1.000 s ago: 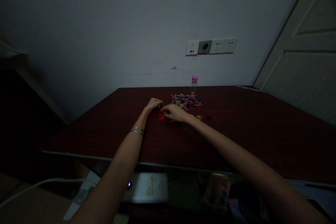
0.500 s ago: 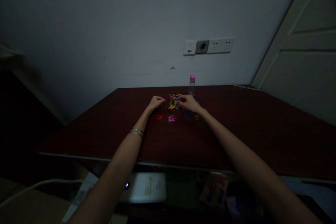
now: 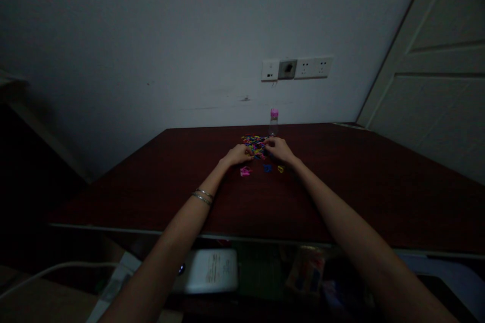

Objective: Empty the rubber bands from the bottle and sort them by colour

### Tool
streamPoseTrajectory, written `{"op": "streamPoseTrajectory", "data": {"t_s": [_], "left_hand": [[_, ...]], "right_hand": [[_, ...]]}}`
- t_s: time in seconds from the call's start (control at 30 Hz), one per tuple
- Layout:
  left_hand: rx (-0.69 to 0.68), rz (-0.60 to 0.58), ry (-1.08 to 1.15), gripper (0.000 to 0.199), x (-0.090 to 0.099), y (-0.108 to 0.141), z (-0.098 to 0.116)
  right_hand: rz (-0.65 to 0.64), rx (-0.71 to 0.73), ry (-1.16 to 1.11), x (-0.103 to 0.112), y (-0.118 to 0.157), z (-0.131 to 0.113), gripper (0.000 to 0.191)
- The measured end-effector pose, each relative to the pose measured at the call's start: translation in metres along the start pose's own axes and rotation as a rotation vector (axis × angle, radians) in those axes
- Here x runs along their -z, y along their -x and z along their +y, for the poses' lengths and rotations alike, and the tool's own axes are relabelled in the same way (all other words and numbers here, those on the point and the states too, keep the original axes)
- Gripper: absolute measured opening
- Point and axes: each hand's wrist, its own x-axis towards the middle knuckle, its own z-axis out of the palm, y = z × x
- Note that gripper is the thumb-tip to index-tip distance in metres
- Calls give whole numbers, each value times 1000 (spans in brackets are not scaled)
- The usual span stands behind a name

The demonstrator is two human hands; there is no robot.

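Note:
A pile of small multicoloured bands lies on the dark red table. My left hand is at the pile's left front edge, its fingers bent together; what they pinch, if anything, is too small to name. At the pile's right side is my right hand, thumb and fingers also drawn together over the bands, their tips too dim to read. Nearer me sit a small pink bunch, a blue bunch and a yellow bunch.
Behind the pile stands a clear bottle with a pink cap, near the wall. Wall sockets are above. Below the table edge are a white device, a cable and packets.
My left hand has moved right, from beside the pile to its front edge, and the red bunch is no longer visible. My right hand has shifted slightly right. The view has moved a little.

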Motion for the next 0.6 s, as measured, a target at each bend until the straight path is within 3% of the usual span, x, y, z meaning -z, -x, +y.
{"op": "streamPoseTrajectory", "data": {"t_s": [0.27,0.6], "left_hand": [[16,45,9,13,-6,-3,-1],[-33,93,-41,20,-7,-1,1]], "right_hand": [[-18,-19,25,1,2,-1,26],[-16,-24,30,6,2,-2,25]]}}
